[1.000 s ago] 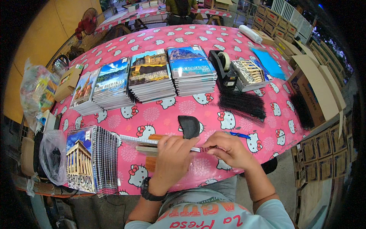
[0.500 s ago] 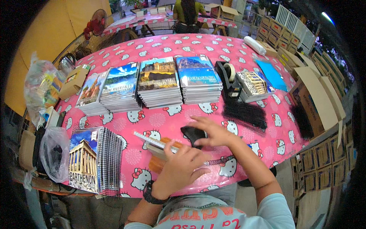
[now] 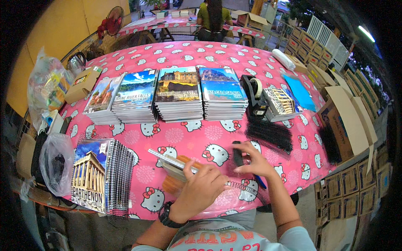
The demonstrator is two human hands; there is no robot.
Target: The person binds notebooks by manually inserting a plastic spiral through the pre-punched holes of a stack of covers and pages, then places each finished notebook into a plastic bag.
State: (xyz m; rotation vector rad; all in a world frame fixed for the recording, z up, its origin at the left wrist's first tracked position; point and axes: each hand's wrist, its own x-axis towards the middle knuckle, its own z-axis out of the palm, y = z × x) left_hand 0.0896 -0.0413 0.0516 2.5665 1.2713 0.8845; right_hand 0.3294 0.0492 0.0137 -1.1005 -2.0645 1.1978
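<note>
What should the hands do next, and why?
Perhaps the right hand should bring the black pad to the thin coil: it holds that pad above the table, the coil sticks out past the left hand, and that hand steadies the notebook.

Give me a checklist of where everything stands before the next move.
1. Left hand gripping the notebook: ok, fingers wrapped over it.
2. Black piece in the right hand: ok, between thumb and fingers.
3. Spiral coil contained within the notebook: not ok, a length extends right of the left hand.
4. Coil seated in every hole: cannot tell, the left hand blocks the view.
5. Stack of spiral notebooks apart from the left hand: ok, a gap shows.
</note>
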